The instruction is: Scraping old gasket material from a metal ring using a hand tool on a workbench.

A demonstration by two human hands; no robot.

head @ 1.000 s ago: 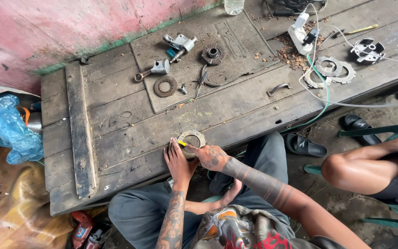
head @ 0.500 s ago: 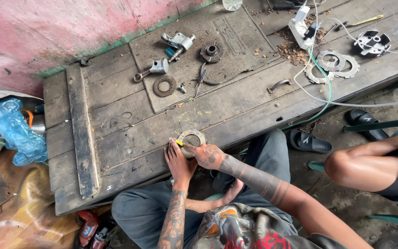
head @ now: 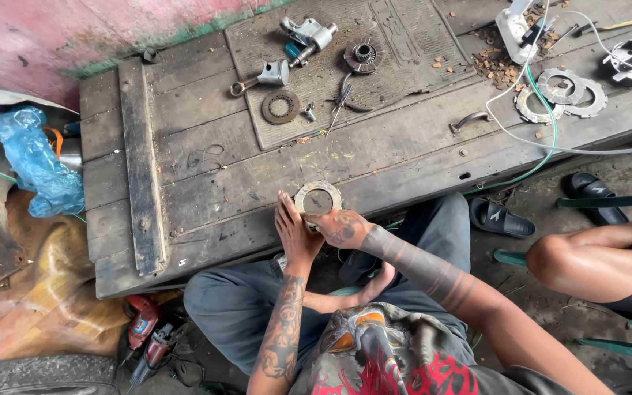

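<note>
While both hands work at the near edge of the weathered grey wooden counter (head: 206, 183), the flat round metal ring with a wide open centre (head: 317, 199) lies flat on the planks just inside that edge, and everything else is best placed from it. The left hand (head: 294, 232) presses against the ring's left rim with fingers held together and pointing up the counter; the right hand (head: 341, 228) curls over its lower right rim, the grip closed on the ring's edge, though whether a small tool sits between the fingers cannot be told. The ring sits so close to the edge that a hard push toward the knees could, I judge, slide it off onto the ground between the legs, and fingers pressed on a thin metal rim could slip or get nicked. Up the counter from the ring lie a dark toothed disc (head: 280, 107) and a grey metal housing (head: 309, 34); far to the upper right lie two pale toothed rings (head: 561, 88) beside a white cable. No labelled package or sign shows; well left of the ring, off the counter, a crumpled blue plastic bag (head: 34, 164) lies unmarked.
</note>
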